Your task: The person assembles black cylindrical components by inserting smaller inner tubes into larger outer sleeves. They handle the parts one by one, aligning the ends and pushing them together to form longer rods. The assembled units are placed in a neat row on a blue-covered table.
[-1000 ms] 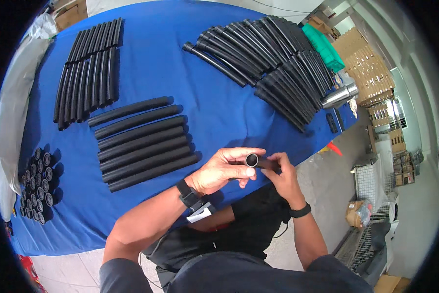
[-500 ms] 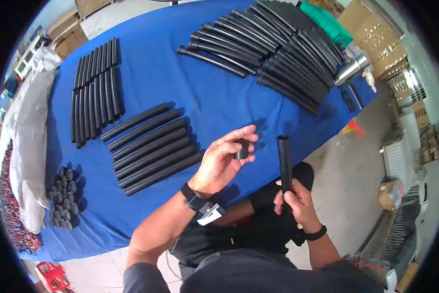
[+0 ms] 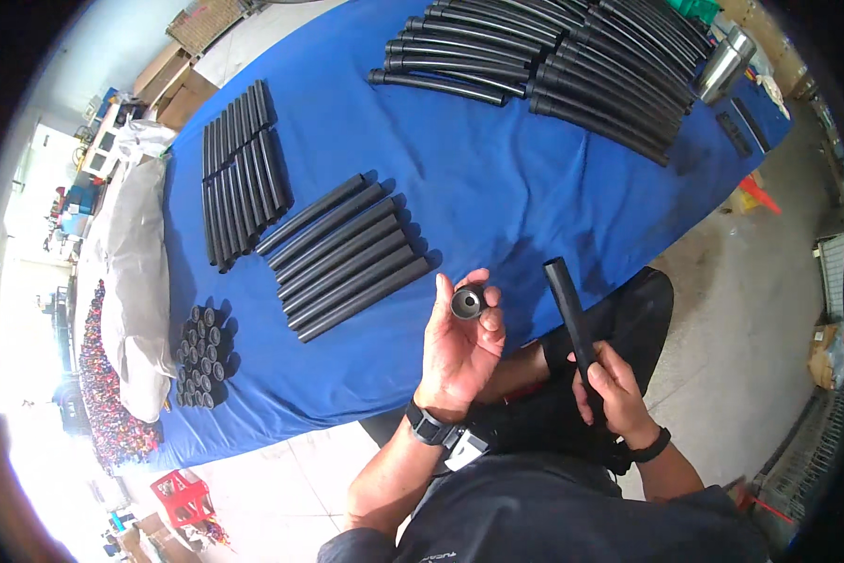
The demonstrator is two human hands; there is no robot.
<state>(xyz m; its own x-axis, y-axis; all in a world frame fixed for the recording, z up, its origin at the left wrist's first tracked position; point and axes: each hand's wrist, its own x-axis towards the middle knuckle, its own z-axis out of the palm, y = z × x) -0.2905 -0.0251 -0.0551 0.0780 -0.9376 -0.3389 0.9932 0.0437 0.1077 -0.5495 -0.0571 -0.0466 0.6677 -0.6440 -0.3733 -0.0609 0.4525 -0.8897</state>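
Between its thumb and fingers my left hand (image 3: 461, 352) holds a short round black cap (image 3: 468, 301), its hollow side with a central hole facing up toward me. My right hand (image 3: 614, 387) grips the lower end of a black tube (image 3: 568, 305), which points up and away, slightly to the left. Cap and tube are apart, both above the table's near edge. Left of my left hand lies a row of loose black tubes (image 3: 352, 272). A cluster of similar black caps (image 3: 199, 352) stands farther left.
A blue cloth (image 3: 347, 131) covers the table. Two more tube rows (image 3: 244, 188) lie at the left, and many capped tubes (image 3: 610, 89) at the far right near a metal cylinder (image 3: 728, 64). A grey-white sheet (image 3: 136, 291) hangs along the left edge. A red stool (image 3: 182, 497) stands on the floor.
My left hand has turned the cap so its hollow side faces me. The tube in my right hand now leans left. The whole view has shifted, with the table's left side more in sight.
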